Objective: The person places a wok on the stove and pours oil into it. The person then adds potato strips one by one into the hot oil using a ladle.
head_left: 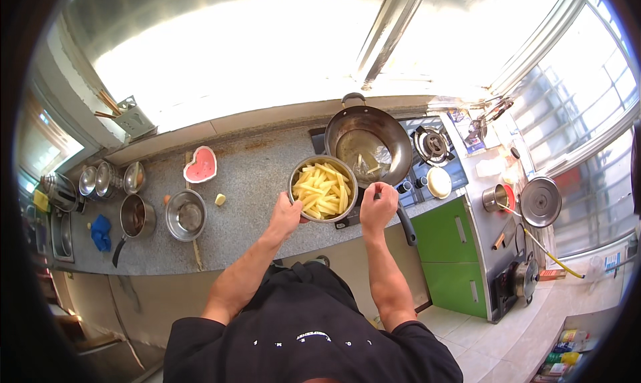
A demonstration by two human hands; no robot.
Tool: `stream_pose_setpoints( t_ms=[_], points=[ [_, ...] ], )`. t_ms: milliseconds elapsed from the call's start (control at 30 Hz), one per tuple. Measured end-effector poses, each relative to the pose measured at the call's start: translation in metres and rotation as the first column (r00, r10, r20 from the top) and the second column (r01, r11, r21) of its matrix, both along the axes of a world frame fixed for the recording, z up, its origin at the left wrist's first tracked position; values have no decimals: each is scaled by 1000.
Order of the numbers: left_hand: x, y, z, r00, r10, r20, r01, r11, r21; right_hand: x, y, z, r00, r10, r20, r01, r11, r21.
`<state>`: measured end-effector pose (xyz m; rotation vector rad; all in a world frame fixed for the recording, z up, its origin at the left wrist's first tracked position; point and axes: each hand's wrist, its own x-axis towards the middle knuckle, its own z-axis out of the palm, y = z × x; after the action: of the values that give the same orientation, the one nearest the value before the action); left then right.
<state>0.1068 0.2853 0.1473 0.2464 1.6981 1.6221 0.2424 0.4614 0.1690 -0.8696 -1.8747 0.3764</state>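
Observation:
My left hand [286,215] grips the near left side of a round metal bowl [333,219], thumb at the rim. Pale yellow potato strips [322,188] fill the bowl, which is held up beside a large dark wok [394,132]. The wok sits on the gas stove [456,172]; clear liquid shows in its bottom, with a few pale strips or bright glints in it. Over the wok's near edge, by the bowl's right side, my right hand [378,208] has its fingers closed. Whatever lies in them is hidden. The wok's long handle [406,226] extends below that hand.
Left along the grey counter [244,162] stand a pink heart-shaped dish [201,164], an empty metal bowl [185,215], a saucepan [137,217] and a blue cloth [101,233]. A second burner [433,144] is right of the wok. A pot [525,278] stands at far right.

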Motion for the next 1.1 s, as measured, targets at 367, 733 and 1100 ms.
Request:
stream_pose_setpoints(
  t_ms=[367,733,1100],
  points=[
    [-1,-6,-6,999,-41,-36,42,999,14,-1,-21,2,986,162,33,-156,978,-141],
    [5,-7,4,986,-86,-144,83,996,-30,-24,-20,25,771,191,607,-206,977,-46],
    [8,-15,-4,995,-27,93,22,998,58,-11,-27,22,890,402,215,-319,885,-339]
  ],
)
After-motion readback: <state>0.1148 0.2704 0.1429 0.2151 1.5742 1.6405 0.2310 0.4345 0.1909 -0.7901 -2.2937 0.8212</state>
